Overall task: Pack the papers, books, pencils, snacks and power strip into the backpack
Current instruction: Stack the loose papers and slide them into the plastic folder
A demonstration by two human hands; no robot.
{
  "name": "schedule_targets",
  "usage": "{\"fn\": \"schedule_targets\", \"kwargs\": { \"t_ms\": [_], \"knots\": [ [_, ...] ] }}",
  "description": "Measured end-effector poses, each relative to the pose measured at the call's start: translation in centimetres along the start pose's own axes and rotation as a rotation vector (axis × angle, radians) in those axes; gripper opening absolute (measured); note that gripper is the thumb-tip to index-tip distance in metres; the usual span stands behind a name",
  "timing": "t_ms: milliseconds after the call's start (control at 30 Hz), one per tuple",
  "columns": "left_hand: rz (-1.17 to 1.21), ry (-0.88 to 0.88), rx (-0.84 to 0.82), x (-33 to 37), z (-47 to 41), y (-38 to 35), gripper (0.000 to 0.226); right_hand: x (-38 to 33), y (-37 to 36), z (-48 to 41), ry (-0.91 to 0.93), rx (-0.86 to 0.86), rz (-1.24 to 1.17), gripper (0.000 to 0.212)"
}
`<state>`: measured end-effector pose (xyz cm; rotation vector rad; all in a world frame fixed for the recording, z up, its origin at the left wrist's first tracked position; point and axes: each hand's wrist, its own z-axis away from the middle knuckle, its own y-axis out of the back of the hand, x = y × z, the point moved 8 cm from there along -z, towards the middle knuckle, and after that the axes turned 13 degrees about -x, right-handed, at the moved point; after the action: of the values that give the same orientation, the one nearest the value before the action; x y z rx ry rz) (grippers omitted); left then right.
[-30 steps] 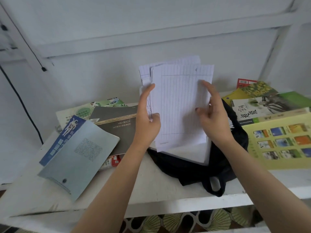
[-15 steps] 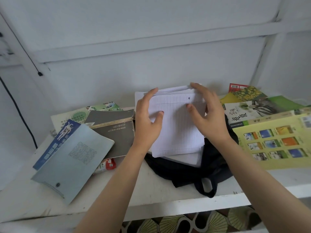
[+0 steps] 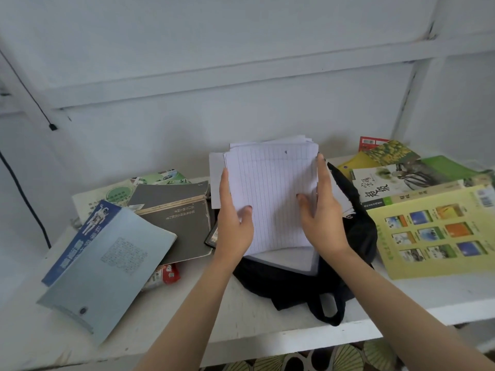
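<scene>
The papers, a loose sheaf of lined white sheets with edges not quite square (a small hole shows near the top of the front one), stand nearly upright in the centre of the frame, their lower edge over the open mouth of the backpack. The left hand grips the sheaf's left edge, thumb on the front and fingers up the side. The right hand holds the right edge likewise, so both are closed on the stack and neither is free. I judge this an early step: squaring the sheets before they go in. The next move calls for sliding them down flat along the bag's inner wall with the mouth held wide, since thin paper will buckle or fan out if it catches the soft rim. Something pale lies under the sheaf in the opening; whether it is more paper or lining I cannot tell. The backpack is black, limp cloth, slumped on the white desk with a strap loop at the front edge. At the left of the frame lie a blue book with a smooth soft cover, a thick, worn grey book, and a red-and-white snack poking out beneath them. At the right, a yellow book and green books overlap, lying flat.
</scene>
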<state>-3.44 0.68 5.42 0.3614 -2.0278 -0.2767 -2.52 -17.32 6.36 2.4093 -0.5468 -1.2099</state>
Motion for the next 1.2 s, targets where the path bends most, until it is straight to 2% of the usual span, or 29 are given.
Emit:
{"fn": "schedule_targets", "kwargs": {
  "t_ms": [133, 267, 433, 567, 733, 900, 1033, 1200],
  "knots": [
    [-0.02, -0.048, 0.075, 1.0, -0.6, 0.5, 0.085, -0.6, 0.4, -0.7, 0.02, 0.038, -0.044, 0.076],
    [-0.028, -0.009, 0.056, -0.6, -0.4, 0.2, 0.086, 0.1, -0.6, -0.3, -0.014, -0.04, -0.009, 0.081],
    [0.04, 0.227, -0.038, -4.1, 0.6, -1.1, 0.077, 2.6, -1.7, 0.8, -0.161, -0.185, 0.036, 0.085],
    [0.109, 0.365, -0.055, -5.2, -0.2, -2.4, 0.073, 3.6, -0.6, -0.2, -0.25, -0.192, 0.072, 0.081],
    [0.132, 0.451, -0.179, -4.9, -2.8, -5.1, 0.071, 6.2, 2.0, -3.0, -0.393, -0.246, 0.184, 0.066],
    [0.118, 0.514, -0.311, -4.8, -5.1, -8.2, 0.06, 10.1, 3.1, -5.5, -0.53, -0.372, 0.254, 0.031],
    [0.271, 0.629, -0.255, -5.0, -5.5, -9.8, 0.046, 12.8, 2.7, -6.1, -0.64, -0.496, 0.324, 0.016],
    [0.368, 0.762, -0.157, -6.0, -5.6, -10.5, 0.05, 14.1, 1.9, -5.8, -0.699, -0.609, 0.314, 0.014]
  ]
}}
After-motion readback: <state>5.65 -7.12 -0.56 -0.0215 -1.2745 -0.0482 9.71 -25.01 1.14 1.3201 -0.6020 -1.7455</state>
